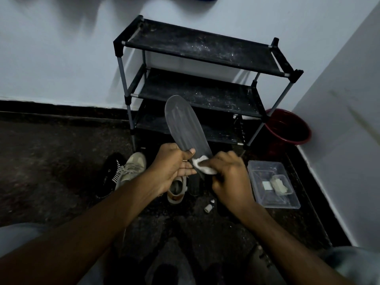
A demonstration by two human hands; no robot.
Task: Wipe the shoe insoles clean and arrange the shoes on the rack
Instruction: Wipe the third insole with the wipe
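Observation:
A grey insole (184, 124) points up and away in front of the black three-shelf shoe rack (201, 48). My left hand (172, 167) grips its lower end, thumb across the top. My right hand (228, 175) pinches a white wipe (202, 166) and presses it on the insole's heel end. Under my hands on the dark floor lie a beige sneaker (132, 168), a black shoe with white stripes (111, 173) and another beige shoe (176, 191), partly hidden.
A clear plastic box (273, 183) with white wipes sits on the floor to the right. A red bucket (290, 128) stands in the corner beside the rack. Small white caps (208, 207) lie near the shoes. White walls close in behind and right.

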